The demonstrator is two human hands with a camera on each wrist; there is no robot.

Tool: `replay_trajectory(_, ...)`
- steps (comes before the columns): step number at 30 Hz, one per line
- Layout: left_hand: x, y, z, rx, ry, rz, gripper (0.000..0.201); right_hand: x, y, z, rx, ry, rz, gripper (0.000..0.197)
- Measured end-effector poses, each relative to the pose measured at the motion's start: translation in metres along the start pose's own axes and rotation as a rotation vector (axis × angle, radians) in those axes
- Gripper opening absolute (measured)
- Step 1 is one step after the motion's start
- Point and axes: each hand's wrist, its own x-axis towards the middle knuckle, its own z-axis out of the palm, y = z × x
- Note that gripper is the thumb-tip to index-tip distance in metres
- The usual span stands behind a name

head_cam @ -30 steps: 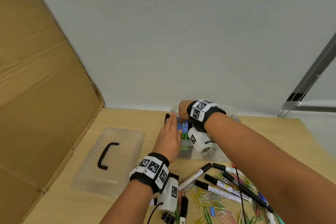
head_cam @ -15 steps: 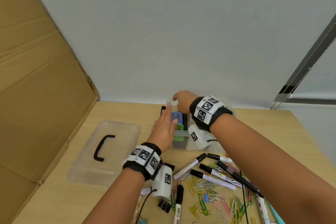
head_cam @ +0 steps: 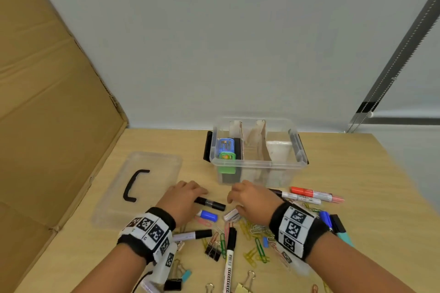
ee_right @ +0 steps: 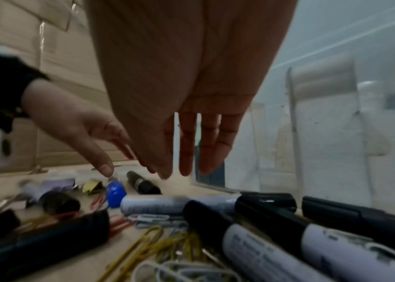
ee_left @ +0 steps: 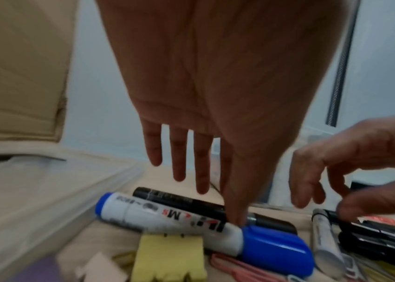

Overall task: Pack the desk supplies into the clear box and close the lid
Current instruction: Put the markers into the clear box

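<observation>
Left of the clear box (head_cam: 258,166), its smooth transparent lid (head_cam: 138,188) lies flat, so the box stays open for packing. In front of the box, the left hand (head_cam: 184,200) reaches with straight fingers over a round black marker (head_cam: 209,202). The right hand (head_cam: 252,200) hovers with relaxed, empty fingers above thin wire paper clips (head_cam: 256,240).

Light wooden table (head_cam: 357,173) carried all things. Clear box (head_cam: 258,169) stood at far middle, open. Clear lid (head_cam: 152,188) with black handle lay flat at left of box. Black marker (head_cam: 210,203) and blue-capped marker (head_cam: 208,216) lay near, just in front of box. Red marker (head_cam: 314,194) lay at right. Coloured paper clips (head_cam: 256,242), binder clips (head_cam: 213,251) and more markers were scattered along near edge. Cardboard sheet (head_cam: 47,126) leaned at left side.
</observation>
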Motion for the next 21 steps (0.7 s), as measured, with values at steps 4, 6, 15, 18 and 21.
replay_trajectory(4, 0.006, 0.000, 0.001, 0.153, -0.157, 0.009, 0.059, 0.009, -0.006, 0.014, -0.129, -0.090, 0.017, 0.034)
replay_trajectory(6, 0.008, 0.001, 0.001, 0.178, -0.168, 0.006, 0.058, 0.012, -0.008, 0.016, -0.168, -0.104, 0.018, 0.031)
replay_trajectory(15, 0.022, 0.003, -0.007, 0.169, -0.210, -0.037, 0.043, -0.001, -0.015, 0.000, -0.123, 0.055, -0.017, 0.035)
replay_trajectory(18, 0.025, 0.003, -0.006, 0.196, -0.227, -0.037, 0.035, -0.013, -0.013, -0.017, -0.049, 0.206, -0.034, 0.033)
replay_trajectory(21, 0.025, 0.003, -0.006, 0.179, -0.234, -0.037, 0.028, -0.029, -0.012, -0.041, 0.124, 0.330, -0.017, 0.029)
